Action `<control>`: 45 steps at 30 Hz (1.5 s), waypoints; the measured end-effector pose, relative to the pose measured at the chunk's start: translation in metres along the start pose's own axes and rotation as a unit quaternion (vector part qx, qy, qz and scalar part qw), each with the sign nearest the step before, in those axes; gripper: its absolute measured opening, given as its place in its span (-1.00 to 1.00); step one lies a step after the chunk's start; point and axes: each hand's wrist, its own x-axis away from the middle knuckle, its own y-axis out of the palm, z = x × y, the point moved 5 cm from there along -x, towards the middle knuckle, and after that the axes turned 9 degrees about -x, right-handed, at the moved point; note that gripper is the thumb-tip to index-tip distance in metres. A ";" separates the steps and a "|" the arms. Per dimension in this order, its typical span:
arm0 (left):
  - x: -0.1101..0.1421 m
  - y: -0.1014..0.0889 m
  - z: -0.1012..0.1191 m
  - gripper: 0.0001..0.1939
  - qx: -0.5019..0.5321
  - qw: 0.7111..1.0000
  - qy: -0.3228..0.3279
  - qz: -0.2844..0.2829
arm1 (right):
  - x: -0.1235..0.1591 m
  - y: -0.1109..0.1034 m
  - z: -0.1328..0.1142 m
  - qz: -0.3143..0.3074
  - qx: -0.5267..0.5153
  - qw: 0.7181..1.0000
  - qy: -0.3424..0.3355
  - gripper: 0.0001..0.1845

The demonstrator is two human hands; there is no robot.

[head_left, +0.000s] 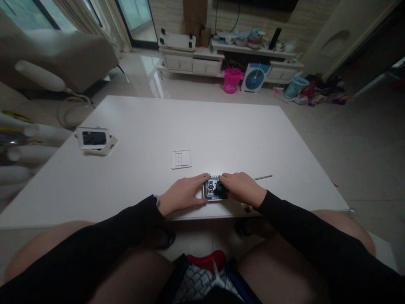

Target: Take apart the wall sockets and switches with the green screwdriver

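Note:
The wall socket module, its dark back with metal parts facing up, lies near the table's front edge. My left hand grips its left side, the fingertips at the far edge and the thumb at the near edge. Over its right side my right hand is closed round a screwdriver with a green and black handle. A thin metal shaft sticks out to the right beyond that hand, in line with the handle. Farther back lies a white socket and switch cover plate. My right fingers hide part of the module.
At the left of the white table a white box with a dark phone-like panel rests on another white piece. Small brass-coloured bits lie by the front edge, below my right wrist. A pink basket and a blue fan stand beyond.

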 end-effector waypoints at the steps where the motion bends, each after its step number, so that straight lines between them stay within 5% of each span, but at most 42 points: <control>1: 0.000 0.000 0.000 -0.16 0.001 1.000 0.000 0.000 | 0.000 -0.001 0.000 0.001 0.001 1.000 0.000 -0.82; 45: 0.000 0.001 -0.001 -0.15 0.012 1.000 0.005 0.012 | 0.001 -0.003 0.001 0.012 -0.038 0.999 0.029 -0.82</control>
